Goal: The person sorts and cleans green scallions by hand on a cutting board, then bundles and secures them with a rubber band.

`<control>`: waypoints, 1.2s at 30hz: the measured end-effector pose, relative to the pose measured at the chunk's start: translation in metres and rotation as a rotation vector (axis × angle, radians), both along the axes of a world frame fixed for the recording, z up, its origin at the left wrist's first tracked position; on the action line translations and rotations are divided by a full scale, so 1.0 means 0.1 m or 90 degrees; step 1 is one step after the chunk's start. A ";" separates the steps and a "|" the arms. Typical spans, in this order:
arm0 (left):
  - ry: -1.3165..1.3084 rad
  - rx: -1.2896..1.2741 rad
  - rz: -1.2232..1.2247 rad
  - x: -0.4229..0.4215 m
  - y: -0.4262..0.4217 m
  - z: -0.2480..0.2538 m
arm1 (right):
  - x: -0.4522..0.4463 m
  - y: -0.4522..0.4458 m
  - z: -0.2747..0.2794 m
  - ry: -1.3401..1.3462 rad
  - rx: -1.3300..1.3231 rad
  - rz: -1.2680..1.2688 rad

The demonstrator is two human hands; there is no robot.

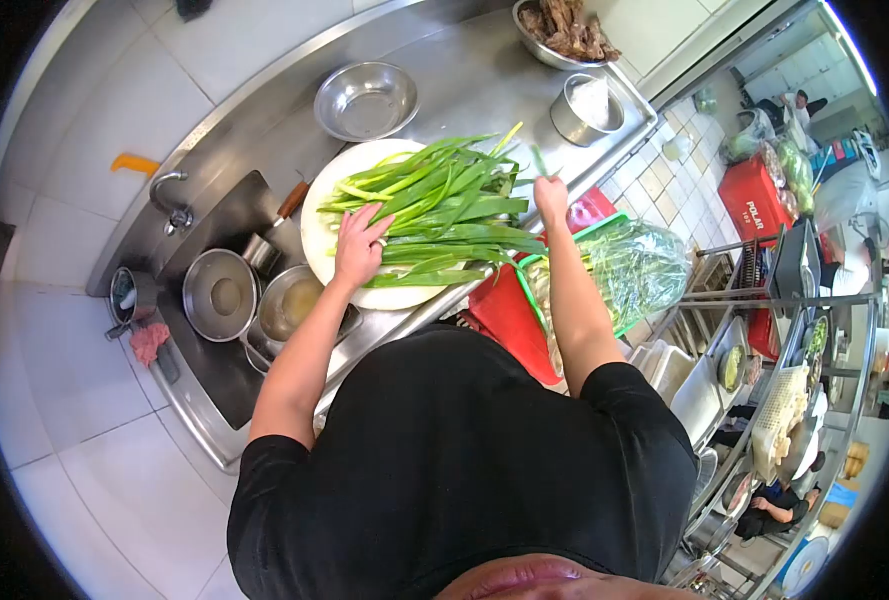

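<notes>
Long green leafy stalks, looking like leeks or green garlic [454, 200], lie in a thick layer across a round white board [316, 222] by the sink. My left hand [360, 246] rests on their left ends with its fingers spread. Beyond their right side, my right hand [551, 198] is closed in a fist above the counter's edge. A thin, blurred greenish piece sticks up from that fist; whether it is a handle or a stalk, I cannot tell. An empty-looking metal bowl [366, 101] stands behind the board.
The sink [226, 385] at left holds metal pans, under a faucet [171, 205]. A bowl of brown meat-like pieces [564, 30] and a metal pot [586, 110] stand at the far right. Bagged greens [636, 262] fill a green-rimmed crate below; a loaded metal rack [779, 340] is at right.
</notes>
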State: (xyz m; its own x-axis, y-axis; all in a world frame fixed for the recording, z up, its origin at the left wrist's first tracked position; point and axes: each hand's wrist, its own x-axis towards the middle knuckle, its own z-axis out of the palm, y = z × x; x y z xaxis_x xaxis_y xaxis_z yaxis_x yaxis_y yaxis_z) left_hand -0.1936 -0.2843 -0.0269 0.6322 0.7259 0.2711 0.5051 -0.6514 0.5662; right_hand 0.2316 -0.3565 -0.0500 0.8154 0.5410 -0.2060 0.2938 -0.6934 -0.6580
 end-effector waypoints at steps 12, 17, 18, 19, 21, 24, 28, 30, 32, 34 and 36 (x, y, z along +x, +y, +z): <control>-0.001 -0.051 0.006 0.01 0.02 -0.03 | -0.24 -0.34 0.63 0.858 0.650 0.217; 0.018 -0.036 0.019 0.03 0.02 -0.01 | -0.15 -0.55 0.61 0.896 0.749 0.189; 0.022 -0.028 0.016 0.03 0.02 -0.02 | -0.11 -0.59 0.62 0.886 0.766 0.127; 0.024 -0.030 0.009 0.02 0.03 -0.02 | -0.09 -0.63 0.63 0.874 0.782 0.063; 0.032 -0.052 0.007 0.02 0.05 -0.01 | -0.04 -0.68 0.63 0.792 0.732 -0.012; 0.010 0.016 0.028 0.18 -0.06 0.40 | 0.01 -0.77 0.66 0.618 0.538 -0.038; -0.074 0.146 -0.059 0.75 -0.11 0.70 | -0.10 -0.86 0.78 0.552 0.495 -0.096; -0.092 0.109 -0.183 1.18 -0.10 0.76 | -0.19 -0.93 0.86 0.570 0.493 -0.051; -0.104 0.074 -0.220 1.64 -0.14 0.74 | -0.28 -0.97 0.91 0.602 0.491 0.013; -0.141 0.094 -0.194 1.99 -0.13 0.58 | -0.40 -1.02 1.04 0.609 0.481 0.045; -0.003 0.017 -0.219 2.09 0.01 0.56 | -0.33 -1.11 1.00 0.647 0.479 0.105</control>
